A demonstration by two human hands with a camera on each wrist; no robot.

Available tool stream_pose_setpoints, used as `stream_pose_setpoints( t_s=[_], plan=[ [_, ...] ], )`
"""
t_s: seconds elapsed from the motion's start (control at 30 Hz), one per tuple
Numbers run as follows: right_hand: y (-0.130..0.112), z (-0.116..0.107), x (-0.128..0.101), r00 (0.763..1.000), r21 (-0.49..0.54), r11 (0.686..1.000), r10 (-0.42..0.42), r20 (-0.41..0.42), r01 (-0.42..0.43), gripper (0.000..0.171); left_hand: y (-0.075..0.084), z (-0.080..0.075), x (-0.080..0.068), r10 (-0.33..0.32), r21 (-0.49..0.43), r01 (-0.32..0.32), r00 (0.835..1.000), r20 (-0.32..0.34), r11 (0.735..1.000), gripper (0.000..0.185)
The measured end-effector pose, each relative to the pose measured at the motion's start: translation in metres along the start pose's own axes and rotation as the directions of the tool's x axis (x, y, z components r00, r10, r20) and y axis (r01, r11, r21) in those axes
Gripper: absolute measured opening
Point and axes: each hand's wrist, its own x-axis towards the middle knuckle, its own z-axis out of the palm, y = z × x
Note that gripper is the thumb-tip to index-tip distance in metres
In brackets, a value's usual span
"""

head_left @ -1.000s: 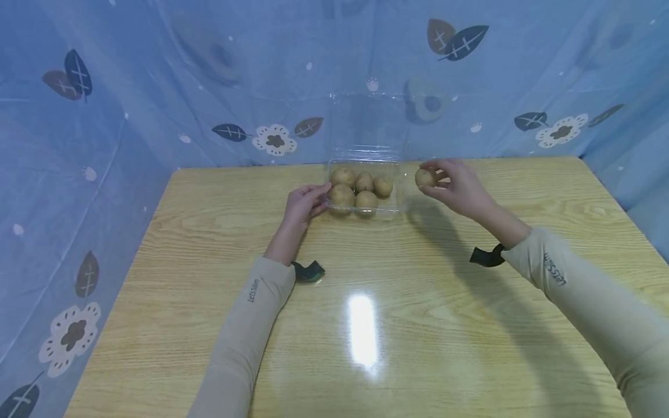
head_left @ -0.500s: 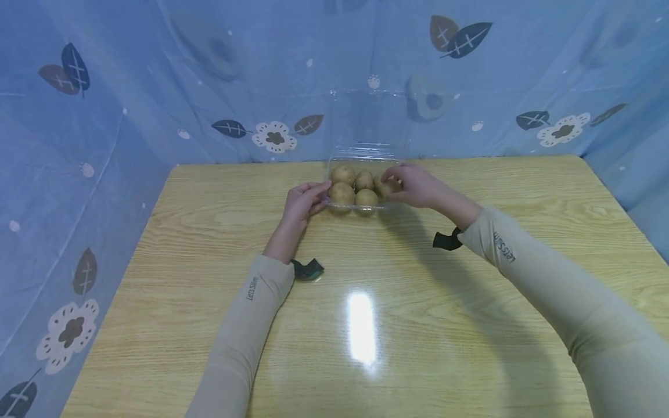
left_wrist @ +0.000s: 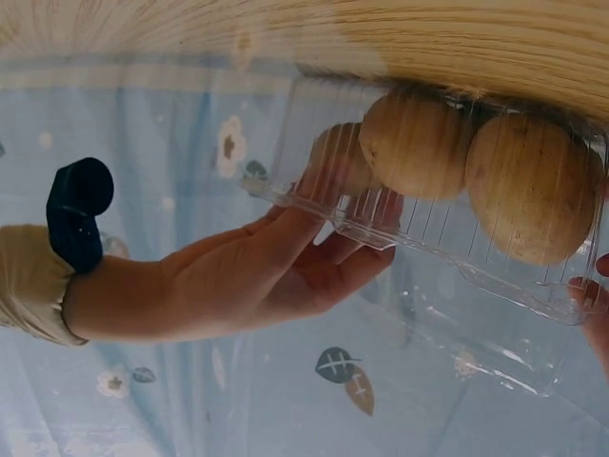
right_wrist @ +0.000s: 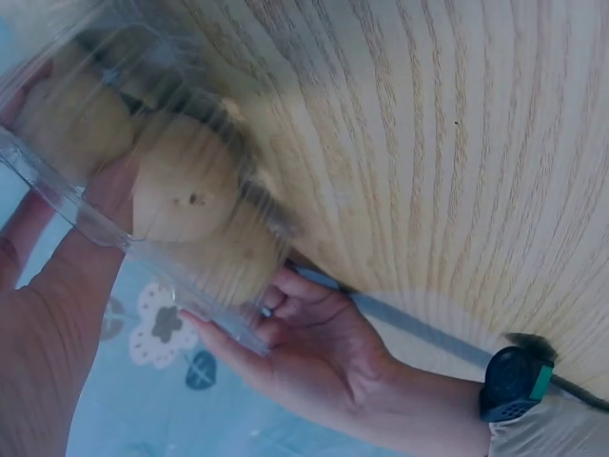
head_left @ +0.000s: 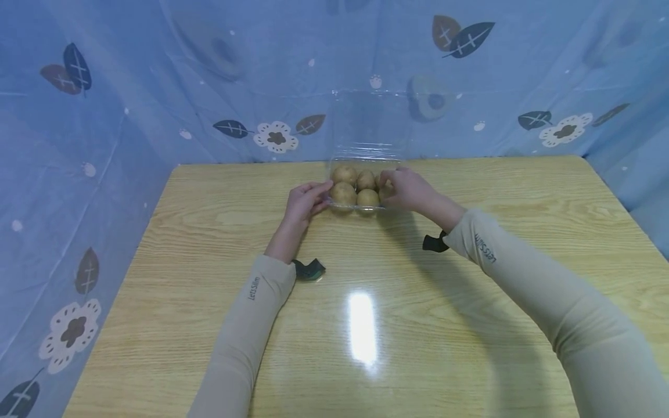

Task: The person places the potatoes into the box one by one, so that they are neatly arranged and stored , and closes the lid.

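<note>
At upper centre of the head view, the left hand (head_left: 305, 203) is bracing the left edge of the clear plastic tray (head_left: 334, 204) with loosely extended fingers. The right hand (head_left: 405, 189) is curling over a potato (head_left: 387, 190) at the tray's right end; whether it is actually gripping I cannot tell. The thin tray is likely to skid or flex, so that the potatoes (head_left: 344, 193) roll out onto the table (head_left: 470, 302).

Potatoes (right_wrist: 186, 195) fill the clear tray (right_wrist: 95, 228) on the wooden table (right_wrist: 428, 143); the left hand (right_wrist: 314, 352) seemingly touches its edge.
</note>
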Motion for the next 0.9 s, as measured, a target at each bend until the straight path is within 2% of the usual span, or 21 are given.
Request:
stream_pose_setpoints(
  t_s=[0.23, 0.43, 0.57, 0.8, 0.9],
  plan=[
    [-0.0022, 0.001, 0.0017, 1.0, -0.017, 1.0, 0.01, -0.004, -0.01, 0.031, 0.0011, -0.0006, -0.0005, 0.003, 0.015, -0.003, 1.0, -0.001, 1.0, 0.014],
    [-0.0012, 0.0064, 0.0042, 0.999, -0.02, 1.0, -0.013, -0.038, 0.012, 0.012, 0.0002, 0.0004, -0.0009, 0.009, 0.007, -0.009, 1.0, -0.002, 1.0, 0.014],
    [-0.0002, 0.0096, 0.006, 0.999, -0.033, 0.999, -0.017, -0.051, 0.016, 0.012, -0.0009, 0.0003, -0.0003, 0.02, 0.001, -0.02, 1.0, 0.011, 1.0, 0.013],
    [0.0002, 0.0102, 0.0066, 0.998, 0.017, 1.0, -0.022, -0.058, 0.023, 0.022, -0.0005, -0.0013, -0.0011, 0.029, 0.029, -0.029, 1.0, 0.002, 0.999, 0.014],
    [0.0008, 0.0102, 0.0045, 0.996, 0.058, 0.998, -0.032, -0.087, 0.037, 0.014, 0.0, -0.0011, -0.0011, 0.028, 0.034, -0.028, 1.0, 0.001, 0.999, 0.014]
  ],
)
